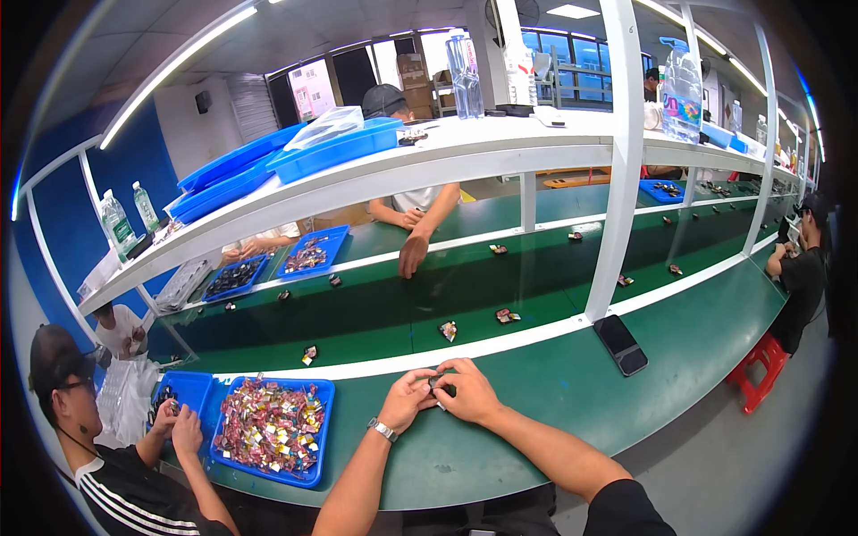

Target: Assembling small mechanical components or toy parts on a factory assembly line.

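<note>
Green bench edge (536, 402): both hands (442, 393) on small part (441, 384).

Two hands (407, 399) (466, 390) are seen on one small dark part (441, 384). Two blue trays (271, 431) (181, 390), one black phone (620, 344) and one red stool (758, 368) are counted nearby.

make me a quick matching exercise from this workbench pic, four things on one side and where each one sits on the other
Things:
1. small dark part
2. black phone
3. blue tray of small parts
4. wristwatch

Places:
A. on the left wrist
B. face down on the green bench, right of the hands
C. between the fingers of the left hand and right hand
D. on the bench, left of the hands

Pairs: 1-C, 2-B, 3-D, 4-A
</note>
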`<action>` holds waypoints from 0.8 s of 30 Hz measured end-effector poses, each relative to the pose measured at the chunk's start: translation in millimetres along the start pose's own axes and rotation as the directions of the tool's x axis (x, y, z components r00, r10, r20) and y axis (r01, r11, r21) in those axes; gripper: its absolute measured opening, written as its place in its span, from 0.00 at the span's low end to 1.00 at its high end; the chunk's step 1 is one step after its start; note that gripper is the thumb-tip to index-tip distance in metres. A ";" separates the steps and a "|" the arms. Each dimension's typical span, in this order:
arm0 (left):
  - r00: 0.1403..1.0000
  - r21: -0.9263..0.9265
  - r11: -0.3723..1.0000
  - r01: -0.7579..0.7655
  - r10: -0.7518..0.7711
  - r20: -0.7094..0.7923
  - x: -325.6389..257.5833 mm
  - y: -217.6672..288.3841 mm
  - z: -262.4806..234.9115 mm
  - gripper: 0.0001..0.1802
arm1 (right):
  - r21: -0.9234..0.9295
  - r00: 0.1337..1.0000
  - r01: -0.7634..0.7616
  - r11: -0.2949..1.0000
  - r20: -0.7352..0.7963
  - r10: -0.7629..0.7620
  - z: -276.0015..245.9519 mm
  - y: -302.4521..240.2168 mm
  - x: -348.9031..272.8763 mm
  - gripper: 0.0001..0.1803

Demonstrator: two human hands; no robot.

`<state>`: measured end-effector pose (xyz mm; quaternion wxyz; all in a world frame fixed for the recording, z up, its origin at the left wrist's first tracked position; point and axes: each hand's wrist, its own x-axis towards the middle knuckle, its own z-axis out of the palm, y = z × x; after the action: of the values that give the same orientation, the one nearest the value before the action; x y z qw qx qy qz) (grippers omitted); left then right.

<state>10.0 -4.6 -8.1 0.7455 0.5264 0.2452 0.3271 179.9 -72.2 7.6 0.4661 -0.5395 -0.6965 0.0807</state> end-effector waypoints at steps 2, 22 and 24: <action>1.000 0.007 1.000 0.002 -0.002 -0.010 0.7 -1.2 -0.6 0.15 | 0.040 0.998 0.038 0.998 0.049 -0.040 -0.1 -0.8 -0.1 0.06; 1.000 0.017 1.000 -0.015 0.015 -0.018 2.8 -6.1 -4.9 0.15 | 0.025 0.999 0.028 0.999 -0.045 -0.027 9.2 3.0 -3.8 0.08; 1.000 0.008 1.000 -0.011 0.011 -0.019 3.2 -7.0 -4.2 0.14 | 0.028 0.998 0.025 0.999 -0.051 -0.023 9.7 1.3 -3.3 0.08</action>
<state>10.7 -1.3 -16.2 0.7393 0.5275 0.2508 0.3351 173.5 -70.6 -0.4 0.4924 -0.5261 -0.6896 0.0715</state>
